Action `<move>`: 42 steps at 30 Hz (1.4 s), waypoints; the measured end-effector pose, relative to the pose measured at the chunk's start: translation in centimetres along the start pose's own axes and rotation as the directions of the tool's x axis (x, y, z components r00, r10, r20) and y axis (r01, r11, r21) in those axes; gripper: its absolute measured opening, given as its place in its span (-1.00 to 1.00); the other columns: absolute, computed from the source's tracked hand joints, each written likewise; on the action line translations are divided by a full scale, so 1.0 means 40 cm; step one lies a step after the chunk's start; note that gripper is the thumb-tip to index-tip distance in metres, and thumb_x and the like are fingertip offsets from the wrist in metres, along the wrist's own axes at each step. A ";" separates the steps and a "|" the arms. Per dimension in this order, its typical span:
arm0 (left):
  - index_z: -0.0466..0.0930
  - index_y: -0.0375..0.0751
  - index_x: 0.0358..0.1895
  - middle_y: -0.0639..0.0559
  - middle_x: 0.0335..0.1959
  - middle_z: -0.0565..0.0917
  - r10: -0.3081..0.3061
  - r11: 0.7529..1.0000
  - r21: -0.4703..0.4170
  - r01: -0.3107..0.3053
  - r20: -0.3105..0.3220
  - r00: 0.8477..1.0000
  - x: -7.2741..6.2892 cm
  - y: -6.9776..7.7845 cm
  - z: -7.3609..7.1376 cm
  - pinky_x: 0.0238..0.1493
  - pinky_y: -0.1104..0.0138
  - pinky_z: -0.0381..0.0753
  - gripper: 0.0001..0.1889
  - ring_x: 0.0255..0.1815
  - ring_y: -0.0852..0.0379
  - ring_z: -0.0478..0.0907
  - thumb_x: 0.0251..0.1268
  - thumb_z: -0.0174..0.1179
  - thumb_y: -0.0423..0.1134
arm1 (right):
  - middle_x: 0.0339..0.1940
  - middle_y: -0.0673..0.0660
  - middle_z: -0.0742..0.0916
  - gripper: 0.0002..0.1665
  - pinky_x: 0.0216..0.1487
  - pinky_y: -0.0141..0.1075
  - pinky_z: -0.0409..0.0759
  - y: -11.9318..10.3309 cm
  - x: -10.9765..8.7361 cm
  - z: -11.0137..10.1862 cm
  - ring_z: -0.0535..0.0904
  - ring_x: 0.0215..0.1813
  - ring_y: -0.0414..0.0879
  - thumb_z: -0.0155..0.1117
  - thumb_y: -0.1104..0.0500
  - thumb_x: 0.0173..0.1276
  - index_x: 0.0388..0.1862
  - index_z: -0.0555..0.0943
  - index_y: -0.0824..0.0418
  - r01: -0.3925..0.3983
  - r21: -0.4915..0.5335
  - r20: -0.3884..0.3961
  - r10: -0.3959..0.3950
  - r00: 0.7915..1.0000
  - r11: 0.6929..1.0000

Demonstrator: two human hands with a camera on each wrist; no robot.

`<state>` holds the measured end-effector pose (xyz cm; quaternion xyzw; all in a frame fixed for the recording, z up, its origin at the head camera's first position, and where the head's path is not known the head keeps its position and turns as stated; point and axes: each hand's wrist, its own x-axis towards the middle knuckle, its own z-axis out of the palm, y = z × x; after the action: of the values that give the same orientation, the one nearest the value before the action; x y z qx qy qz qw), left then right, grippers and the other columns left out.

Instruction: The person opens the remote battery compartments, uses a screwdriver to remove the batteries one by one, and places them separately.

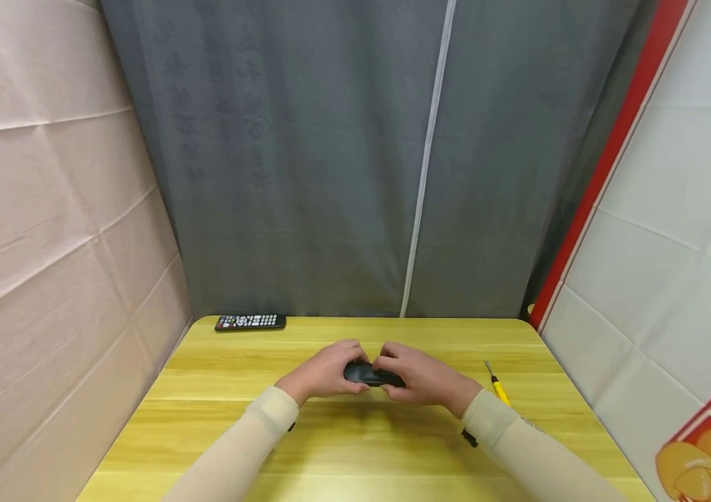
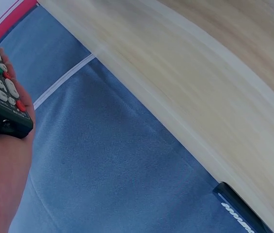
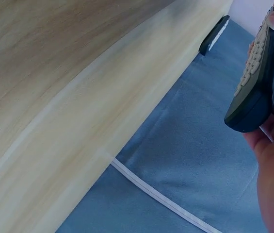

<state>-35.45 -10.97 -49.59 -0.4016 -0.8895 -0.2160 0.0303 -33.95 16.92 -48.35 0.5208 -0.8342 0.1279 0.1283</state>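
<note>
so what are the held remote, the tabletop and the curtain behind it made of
Held remote control: probably hard plastic with a slight sheen, judging by its smooth dark casing; the keys could be rubber.
Tabletop: wood or wood-look laminate, smooth with a soft sheen, given its streaky yellow grain.
Grey curtain: apparently fabric, matte, since it hangs in soft folds.

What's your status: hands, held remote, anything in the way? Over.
Left hand and right hand both gripping remote. Held above table. Second remote back left, yellow-handled tool at right; neither in the way.
</note>
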 end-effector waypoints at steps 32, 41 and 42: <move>0.69 0.08 0.11 0.26 0.00 0.58 0.008 1.000 0.009 -0.008 -0.004 1.000 -0.005 -0.009 0.001 0.06 0.33 0.58 -0.62 -0.06 0.23 0.51 0.41 0.55 0.11 | -0.05 0.00 0.67 -0.78 -0.02 -0.23 0.67 -0.011 0.015 -0.009 0.54 -0.10 -0.16 0.51 0.14 0.54 0.08 0.72 0.09 0.061 -0.069 -0.066 -0.065 0.996 0.996; 0.69 0.09 0.11 0.26 -0.01 0.58 0.007 1.000 0.010 -0.007 -0.006 1.000 -0.006 -0.009 0.002 0.05 0.32 0.57 -0.62 -0.06 0.23 0.50 0.40 0.56 0.11 | -0.08 -0.04 0.65 -0.77 -0.04 -0.25 0.67 -0.011 0.014 -0.005 0.54 -0.12 -0.17 0.54 0.21 0.50 0.06 0.73 0.09 0.063 -0.073 -0.093 -0.069 0.993 0.995; 0.69 0.09 0.11 0.26 -0.01 0.58 0.009 1.000 0.010 -0.009 -0.008 1.000 -0.006 -0.010 0.002 0.05 0.32 0.57 -0.62 -0.07 0.23 0.50 0.40 0.56 0.11 | -0.08 -0.04 0.65 -0.77 -0.04 -0.25 0.67 -0.011 0.014 -0.004 0.54 -0.13 -0.17 0.54 0.22 0.49 0.05 0.73 0.09 0.063 -0.076 -0.095 -0.071 0.993 0.995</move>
<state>-35.56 -11.33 -49.87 -0.4045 -0.8887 -0.2127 0.0367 -33.77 16.33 -47.96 0.5366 -0.8131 0.1184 0.1921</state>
